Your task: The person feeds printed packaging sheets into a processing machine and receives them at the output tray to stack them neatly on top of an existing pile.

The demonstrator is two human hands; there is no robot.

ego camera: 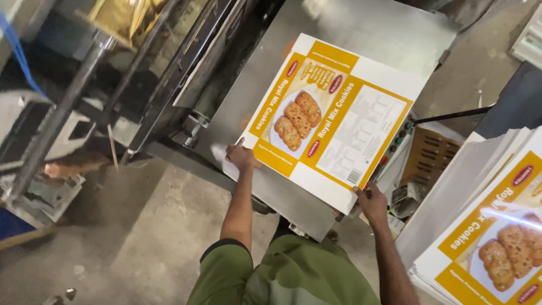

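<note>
A flat printed cardboard sheet (333,121), white and yellow with a picture of cookies on a plate, lies tilted over a grey metal machine table (361,28). My left hand (241,156) grips the sheet's near left corner. My right hand (372,202) holds its near right corner. Both arms reach forward from my green shirt.
A tall stack of the same printed sheets (485,226) stands at the right. Behind the sheet is a control panel with small buttons (395,144). Machine frame and metal bars (141,62) fill the left. The concrete floor (141,226) lies below.
</note>
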